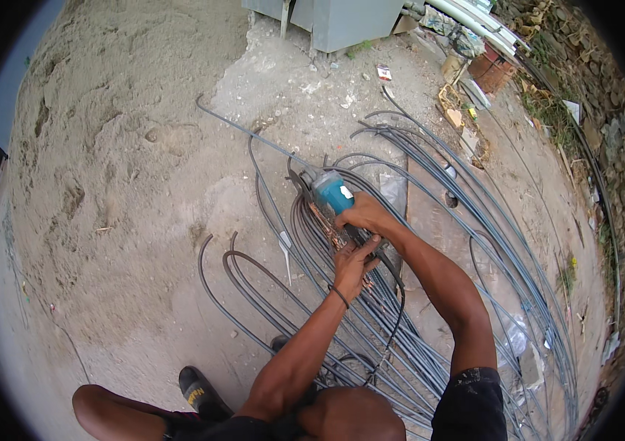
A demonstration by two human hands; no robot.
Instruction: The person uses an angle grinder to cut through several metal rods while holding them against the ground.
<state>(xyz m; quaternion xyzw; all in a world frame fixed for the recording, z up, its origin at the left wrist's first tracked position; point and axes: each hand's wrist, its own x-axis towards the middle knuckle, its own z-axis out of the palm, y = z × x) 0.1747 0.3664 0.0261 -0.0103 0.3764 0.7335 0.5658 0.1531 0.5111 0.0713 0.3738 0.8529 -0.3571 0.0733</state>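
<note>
My right hand (364, 214) grips the teal body of an angle grinder (333, 188), whose metal head points away from me over the steel rods (393, 338). My left hand (351, 268), with a dark band at the wrist, is closed around the grinder's dark rear end, its index finger partly extended. A black power cord loops down from there across the rods. Rust-coloured pieces (320, 220) lie just left of the tool, partly hidden by it and my hands; I cannot make out what they are. The rods have curved, hooked ends and spread loosely to both sides.
A grey metal box structure (347, 22) stands at the top, near white pipes (489, 29) and a reddish brick-like block (490, 67). Sandy ground (99, 184) spreads to the left. A rubble and stone edge (610, 140) runs along the right. My shoe (202, 389) is at lower left.
</note>
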